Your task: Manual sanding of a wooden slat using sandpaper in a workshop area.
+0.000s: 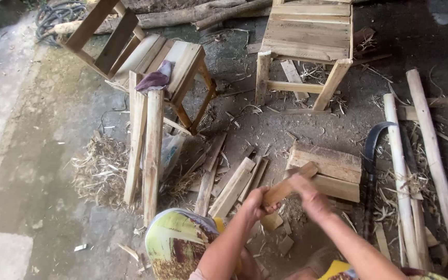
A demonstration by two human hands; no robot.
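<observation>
Outdoor woodworking spot, bare ground littered with offcuts.

Dark packed-earth floor (265, 129), paler concrete strip (1, 103) along the left edge. Two unfinished plank stools: one upright (307, 31) at top centre, one tipped over (151, 62) at upper left with a purple rag (156, 78) on it. Heap of shavings (99, 171) at left. Peeled poles (431, 150) lie at right, beside a curved black strip (372, 150). Rough logs (203, 13) and coiled hose (58, 13) along the top. Flat daylight.
</observation>
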